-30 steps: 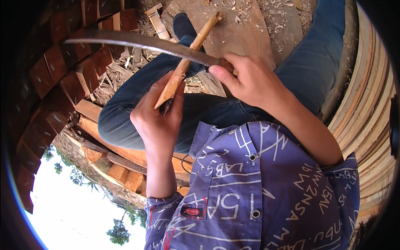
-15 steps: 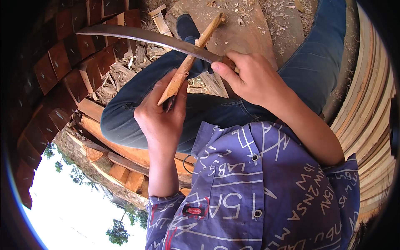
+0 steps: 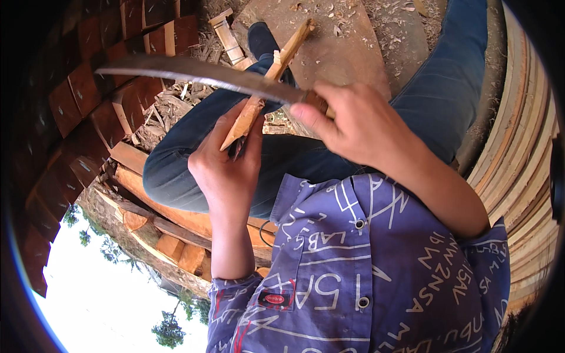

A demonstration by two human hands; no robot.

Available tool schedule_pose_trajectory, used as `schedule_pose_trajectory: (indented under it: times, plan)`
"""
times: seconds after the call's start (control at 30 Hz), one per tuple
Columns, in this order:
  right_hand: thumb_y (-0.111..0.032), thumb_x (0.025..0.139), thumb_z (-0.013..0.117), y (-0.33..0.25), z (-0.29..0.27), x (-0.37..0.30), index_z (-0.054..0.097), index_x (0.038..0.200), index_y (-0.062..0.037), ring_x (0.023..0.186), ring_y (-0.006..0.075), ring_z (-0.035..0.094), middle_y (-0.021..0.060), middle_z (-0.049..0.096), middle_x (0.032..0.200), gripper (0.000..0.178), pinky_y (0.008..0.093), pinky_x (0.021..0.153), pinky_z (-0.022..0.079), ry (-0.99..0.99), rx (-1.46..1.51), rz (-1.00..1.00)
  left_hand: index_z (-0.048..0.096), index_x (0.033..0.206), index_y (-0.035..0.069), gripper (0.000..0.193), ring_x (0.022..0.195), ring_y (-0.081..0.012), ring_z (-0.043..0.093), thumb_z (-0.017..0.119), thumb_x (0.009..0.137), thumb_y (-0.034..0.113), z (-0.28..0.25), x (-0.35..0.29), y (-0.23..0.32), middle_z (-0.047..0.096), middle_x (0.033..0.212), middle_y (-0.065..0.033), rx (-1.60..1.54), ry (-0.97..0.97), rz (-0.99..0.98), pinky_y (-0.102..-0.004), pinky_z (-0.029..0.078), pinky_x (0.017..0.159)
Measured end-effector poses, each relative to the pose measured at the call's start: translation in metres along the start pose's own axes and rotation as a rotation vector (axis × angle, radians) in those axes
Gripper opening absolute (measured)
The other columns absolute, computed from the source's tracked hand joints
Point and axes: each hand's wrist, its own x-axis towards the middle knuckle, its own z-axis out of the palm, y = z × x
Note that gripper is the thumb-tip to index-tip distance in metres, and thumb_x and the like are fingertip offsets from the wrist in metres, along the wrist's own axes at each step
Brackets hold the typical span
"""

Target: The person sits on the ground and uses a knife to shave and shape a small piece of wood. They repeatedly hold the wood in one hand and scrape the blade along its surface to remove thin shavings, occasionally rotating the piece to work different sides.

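My left hand (image 3: 226, 162) is closed round the near end of a roughly cut wooden stick (image 3: 294, 46), which slants away to the upper right. A dark sliver, too small to make out, shows beneath the stick by my fingers. My right hand (image 3: 350, 120) grips the short wooden handle of a long curved machete (image 3: 223, 73). Its blade crosses over the stick just beyond my left fingers and reaches far to the left, slightly blurred. Where the blade passes, the stick's face looks freshly shaved, with a curl of wood standing up.
My jeans-clad legs (image 3: 194, 147) are bent under the work. Wood chips (image 3: 170, 109) and a flat board (image 3: 335, 53) lie on the ground. Wooden shingles (image 3: 88, 88) rise at the left, stacked timber (image 3: 176, 250) lies below them, and curved wooden slats (image 3: 524, 176) line the right.
My right hand has drawn the machete nearer along the stick, toward my left fingers, and a little left. The left hand and the stick have hardly moved.
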Motion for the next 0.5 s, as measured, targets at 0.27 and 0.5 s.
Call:
schedule_pose_trajectory:
  times: [0.27, 0.5]
  plan:
    - [-0.05, 0.096, 0.057, 0.022, 0.004, 0.009, 0.068, 0.083, 0.0008, 0.061, 0.0384, 0.065, 0.0188, 0.062, 0.06, 0.053, 0.047, 0.058, 0.051, 0.038, -0.022, 0.074, 0.073, 0.107, 0.004, 0.025, 0.083, -0.0184, 0.075, 0.078, 0.083, 0.007, -0.005, 0.001, 0.006, 0.075, 0.092, -0.0128, -0.023, -0.049, -0.132, -0.028, 0.055, 0.072]
    - [-0.052, 0.095, 0.056, 0.015, 0.006, 0.01, 0.067, 0.078, 0.0007, 0.06, 0.0399, 0.065, 0.0198, 0.063, 0.06, 0.056, 0.0487, 0.057, 0.052, 0.03, -0.017, 0.001, 0.073, 0.108, 0.005, 0.026, 0.084, -0.0172, 0.075, 0.078, 0.082, 0.009, -0.003, 0.004, 0.002, 0.075, 0.091, -0.0126, -0.015, -0.009, -0.067, -0.0274, 0.055, 0.072]
